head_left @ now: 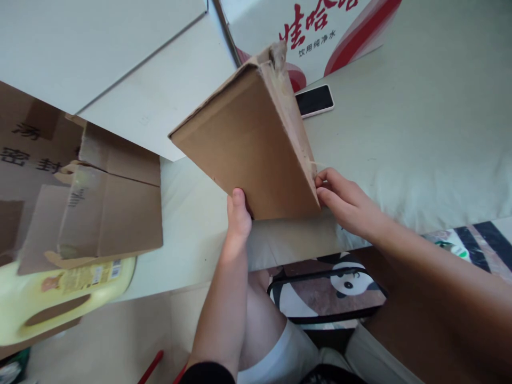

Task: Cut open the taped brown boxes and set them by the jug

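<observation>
A brown cardboard box (244,144) is tilted up in front of me over the pale cloth surface. Its broad plain side faces me, and clear tape runs along its narrow right side. My left hand (239,216) grips the lower edge, thumb on the broad face and fingers hidden behind. At the lower right edge, my right hand (340,200) pinches with thumb and curled fingers against the taped side. A thin strip, perhaps tape, shows just above those fingertips; exactly what they pinch is too small to make out.
Behind the box stand a white carton with red lettering (312,37) and a phone (316,101). White boxes (160,80) rise at upper left. An opened cardboard box (116,197) and a yellow jug (92,288) are at left. A panda-print item (320,288) lies below.
</observation>
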{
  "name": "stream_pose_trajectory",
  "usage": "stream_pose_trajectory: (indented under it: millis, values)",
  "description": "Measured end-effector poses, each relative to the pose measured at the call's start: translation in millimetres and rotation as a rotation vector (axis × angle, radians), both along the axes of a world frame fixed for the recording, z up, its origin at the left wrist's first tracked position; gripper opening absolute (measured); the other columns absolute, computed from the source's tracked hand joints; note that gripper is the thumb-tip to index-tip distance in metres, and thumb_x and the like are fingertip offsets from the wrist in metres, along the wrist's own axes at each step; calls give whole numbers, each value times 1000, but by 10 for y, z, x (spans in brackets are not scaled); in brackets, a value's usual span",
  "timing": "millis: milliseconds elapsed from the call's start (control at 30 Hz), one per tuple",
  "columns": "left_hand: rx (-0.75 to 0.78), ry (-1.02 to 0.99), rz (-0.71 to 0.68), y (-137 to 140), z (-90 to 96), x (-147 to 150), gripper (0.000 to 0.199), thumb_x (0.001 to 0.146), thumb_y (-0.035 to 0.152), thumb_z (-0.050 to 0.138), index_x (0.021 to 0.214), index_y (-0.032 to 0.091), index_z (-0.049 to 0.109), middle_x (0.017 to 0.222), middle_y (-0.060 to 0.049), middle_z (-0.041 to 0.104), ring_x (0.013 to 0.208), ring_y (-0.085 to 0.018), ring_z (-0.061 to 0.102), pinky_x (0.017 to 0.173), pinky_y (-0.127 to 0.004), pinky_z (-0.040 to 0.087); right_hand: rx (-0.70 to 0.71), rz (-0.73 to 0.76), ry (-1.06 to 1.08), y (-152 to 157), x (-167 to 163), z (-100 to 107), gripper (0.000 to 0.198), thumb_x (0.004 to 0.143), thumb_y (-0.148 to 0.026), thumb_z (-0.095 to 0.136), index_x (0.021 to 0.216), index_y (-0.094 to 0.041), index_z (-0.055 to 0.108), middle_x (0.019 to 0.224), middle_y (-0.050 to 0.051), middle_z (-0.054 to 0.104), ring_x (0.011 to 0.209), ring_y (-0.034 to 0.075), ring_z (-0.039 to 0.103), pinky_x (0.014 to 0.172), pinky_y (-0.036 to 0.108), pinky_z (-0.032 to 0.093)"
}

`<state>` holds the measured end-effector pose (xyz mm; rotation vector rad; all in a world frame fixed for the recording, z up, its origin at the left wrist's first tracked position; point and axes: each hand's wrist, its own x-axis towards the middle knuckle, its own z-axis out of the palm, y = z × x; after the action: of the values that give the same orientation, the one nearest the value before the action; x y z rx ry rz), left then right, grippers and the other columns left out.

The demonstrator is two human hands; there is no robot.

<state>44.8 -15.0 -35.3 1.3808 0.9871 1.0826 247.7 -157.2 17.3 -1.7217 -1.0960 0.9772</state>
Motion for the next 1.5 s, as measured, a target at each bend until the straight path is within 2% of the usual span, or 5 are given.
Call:
stream_pose_trajectory:
  millis: [233,967,1500]
  values:
    - [37,38,-47,2,-14,-25,90,82,91,46,143,27,61,154,-9,60,160,-30,34,134,-44,25,-15,-10,-17,-1,-7,-1,11,87,-37,45,87,-27,46,71,1,65,70,22,57,70,39,41]
    - [14,27,-51,-32,49,9,94,80,92,48,147,27,60,157,-9,58,161,-28,33,134,-40,24,-21,-11,-31,0,-12,-4,13,87,-39,45,88,-26,46,73,1,62,71,22,56,70,38,41]
    - [1,1,-42,-34,26,-4,92,80,91,49,142,24,64,153,-11,61,158,-30,39,133,-43,26,-39,-19,-53,-2,-9,-14,17,87,-43,43,88,-27,47,72,1,62,70,22,55,70,39,40]
